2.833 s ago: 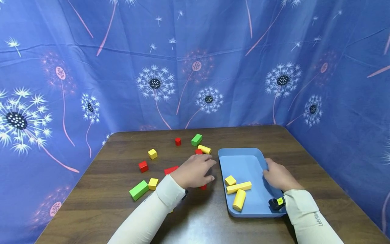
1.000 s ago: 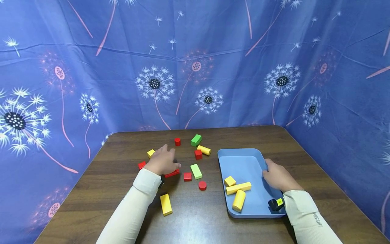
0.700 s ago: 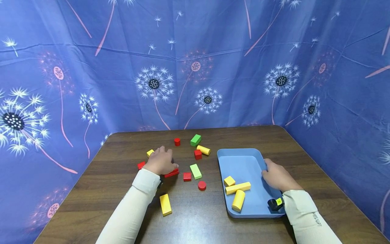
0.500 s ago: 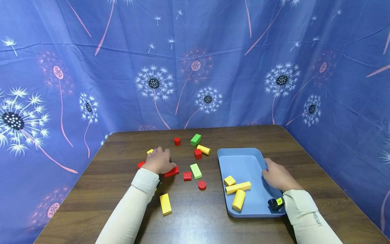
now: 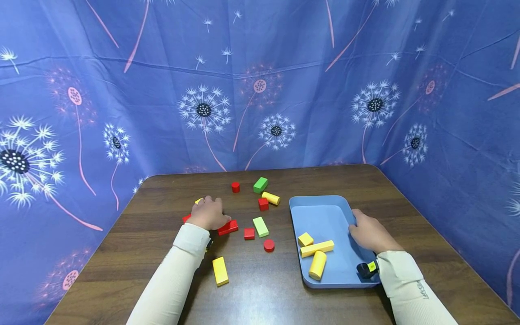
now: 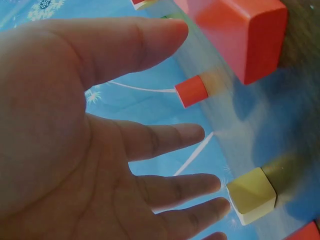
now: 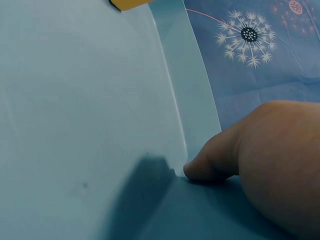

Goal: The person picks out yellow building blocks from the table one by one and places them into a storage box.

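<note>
My left hand hovers over the left cluster of blocks, holding nothing. Its fingers are spread in the left wrist view. A yellow cube shows just past the fingertips there. By the thumb in the head view lies a long red block, and a red cube peeks out left of the wrist. With my right hand I grip the right wall of a blue tray, thumb inside. In the tray are a yellow cube, a yellow bar and a yellow cylinder.
Between hand and tray lie a light green block, a red block and a red disc. Farther back are a green block, a yellow cylinder and a red cube. A yellow block lies nearer.
My left hand has moved left from near the tray to the left cluster, then drifted slightly further left, uncovering more of the long red block. My right hand stays on the tray wall.
</note>
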{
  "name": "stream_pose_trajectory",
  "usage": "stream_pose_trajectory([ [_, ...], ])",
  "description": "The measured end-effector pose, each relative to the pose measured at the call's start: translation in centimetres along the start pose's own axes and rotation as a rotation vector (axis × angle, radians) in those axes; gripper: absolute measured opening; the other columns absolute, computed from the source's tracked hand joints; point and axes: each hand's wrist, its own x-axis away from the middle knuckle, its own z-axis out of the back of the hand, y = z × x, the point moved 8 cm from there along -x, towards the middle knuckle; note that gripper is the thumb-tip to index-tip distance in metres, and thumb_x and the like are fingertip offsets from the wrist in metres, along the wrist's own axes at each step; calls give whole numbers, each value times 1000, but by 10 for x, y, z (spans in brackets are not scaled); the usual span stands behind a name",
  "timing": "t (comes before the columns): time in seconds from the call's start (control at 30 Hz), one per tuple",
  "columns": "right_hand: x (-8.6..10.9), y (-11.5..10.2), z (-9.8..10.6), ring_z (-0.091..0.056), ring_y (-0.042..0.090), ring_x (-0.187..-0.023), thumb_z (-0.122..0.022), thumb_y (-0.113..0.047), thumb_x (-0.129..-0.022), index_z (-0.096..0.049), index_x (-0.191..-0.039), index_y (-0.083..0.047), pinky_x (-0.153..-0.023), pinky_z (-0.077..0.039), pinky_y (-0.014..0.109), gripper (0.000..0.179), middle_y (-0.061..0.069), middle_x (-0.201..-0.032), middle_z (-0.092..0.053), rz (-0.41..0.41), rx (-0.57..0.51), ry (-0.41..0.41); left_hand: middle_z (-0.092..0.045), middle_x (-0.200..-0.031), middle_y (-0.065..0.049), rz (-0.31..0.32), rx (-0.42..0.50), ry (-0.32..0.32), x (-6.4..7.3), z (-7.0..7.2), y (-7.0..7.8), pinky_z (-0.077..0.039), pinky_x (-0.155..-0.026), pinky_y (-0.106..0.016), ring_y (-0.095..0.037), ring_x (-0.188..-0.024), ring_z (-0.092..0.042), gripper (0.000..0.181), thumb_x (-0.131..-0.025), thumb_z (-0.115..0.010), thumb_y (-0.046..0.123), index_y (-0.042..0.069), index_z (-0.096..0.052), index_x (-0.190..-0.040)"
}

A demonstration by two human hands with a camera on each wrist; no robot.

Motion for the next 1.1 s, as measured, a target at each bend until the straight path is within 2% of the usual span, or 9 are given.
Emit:
stream_pose_trajectory([
  [0.4,-1,5,-6,-51,56,-131,-43,-15,-103,-26,-154,12,-98,-48,69,61,40,-148,-44,0,-15,-6,-48,-145,-31,4,-4,12,0,-3,-3,-38,-108,-67,-53,-134,-45,74,-92,-71,48,0,-52,-146],
  [0.77,-2,3,-2,-51,56,-131,-44,-15,-103,-26,-154,13,-99,-47,69,61,40,-148,-44,15,1,5,-52,-135,-32,6,-13,41,1,2,-5,-48,-99,-62,-51,-123,-53,67,-91,-72,46,-1,-59,-137],
  [0.97,-1,3,-3,-50,57,-133,-44,-15,-103,-24,-155,13,-100,-46,69,63,40,-150,-42,8,0,0,-49,-141,-32,50,-10,49,-1,3,-10,-39,-107,-64,-54,-129,-46,71,-91,-71,46,2,-55,-144],
  [1.1,-1,3,-3,-49,57,-133,-44,-16,-103,-24,-155,13,-101,-46,70,63,40,-150,-41,3,-5,-3,-44,-148,-33,79,-4,18,-1,0,-13,-35,-109,-67,-57,-133,-41,74,-93,-70,46,3,-50,-151],
])
